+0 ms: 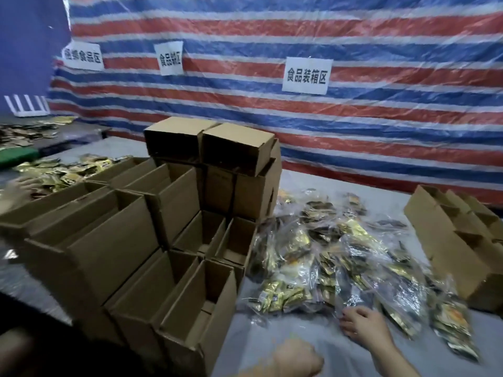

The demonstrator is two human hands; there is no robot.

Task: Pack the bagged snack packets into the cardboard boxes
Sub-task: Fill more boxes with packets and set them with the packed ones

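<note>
Pick-up step. Right hand (362, 326) spread on nearest snack bag (353, 296); left hand (296, 357) curled, blurred, contents impossible to tell. Next, likely: grip bag, carry left into open box (220, 308).

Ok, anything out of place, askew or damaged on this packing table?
Nothing looks damaged or spilled. The bagged packets lie in a loose heap on the table, and the top right box of the rear stack sits slightly askew.

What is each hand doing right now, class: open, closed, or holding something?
Left hand: fingers curled, blurred; cannot tell if it holds anything.
Right hand: open, fingertips touching a clear bag of snack packets.
</note>
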